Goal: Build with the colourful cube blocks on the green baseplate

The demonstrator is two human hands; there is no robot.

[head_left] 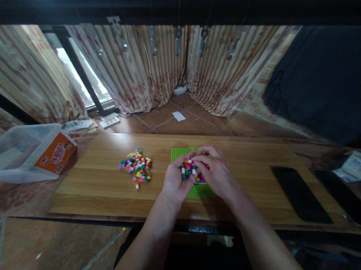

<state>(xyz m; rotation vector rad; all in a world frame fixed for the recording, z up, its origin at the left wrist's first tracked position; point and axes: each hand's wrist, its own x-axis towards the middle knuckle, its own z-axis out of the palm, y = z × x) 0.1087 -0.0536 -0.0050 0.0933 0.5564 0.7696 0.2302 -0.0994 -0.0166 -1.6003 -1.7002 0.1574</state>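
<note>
Cupped over the table, my left hand cradles a clump of small multicoloured toy bricks. My right hand meets it from the right, fingers drawn together at the edge of the clump. What sits between those right fingertips is hidden. Below both hands lies a green studded baseplate, partly covered by them. Some coloured pieces show on or just above the baseplate between the hands. Left of my hands, a loose pile of toy bricks is spread on the wooden table.
A dark phone-like slab lies at the table's right, with another dark slab beyond it. A clear plastic bin with an orange label stands at the left. A dark bar crosses overhead, with metal clips hanging below.
</note>
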